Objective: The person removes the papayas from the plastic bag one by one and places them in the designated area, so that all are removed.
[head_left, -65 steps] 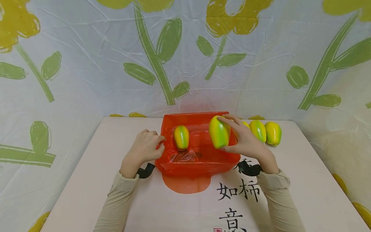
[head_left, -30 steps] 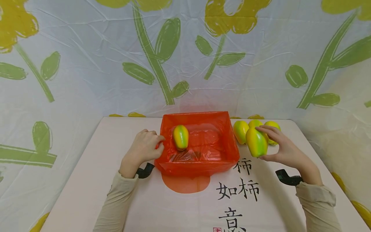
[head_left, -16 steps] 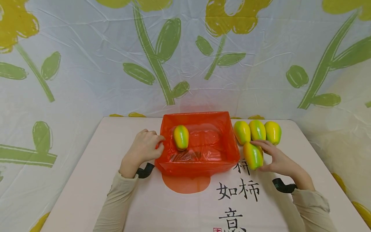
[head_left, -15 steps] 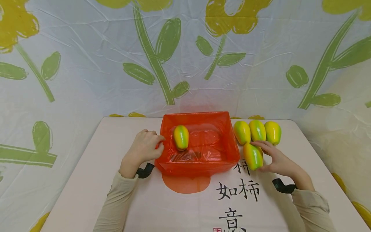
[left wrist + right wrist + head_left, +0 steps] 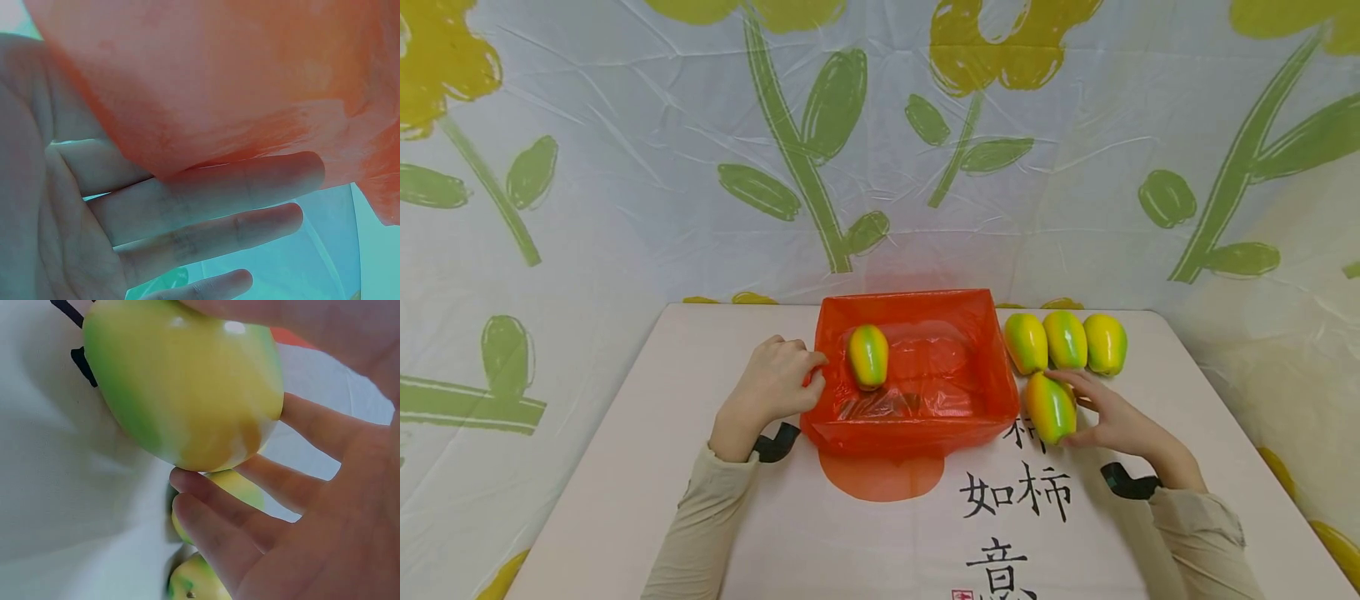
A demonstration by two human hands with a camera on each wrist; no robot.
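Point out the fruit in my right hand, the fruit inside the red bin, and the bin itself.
Held fruit (image 5: 1050, 407): head view, middle of its skin.
Fruit in the bin (image 5: 868, 356): head view, centre of its upper side.
Red bin (image 5: 910, 435): head view, near wall.

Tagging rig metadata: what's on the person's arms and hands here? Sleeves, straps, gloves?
Both arms wear long beige sleeves, the left sleeve and right sleeve ending in loose, slightly gathered cuffs at the wrist. A black strap sits at each wrist: left strap, right strap. The left hand and right hand are bare, with no gloves, rings or markings visible.
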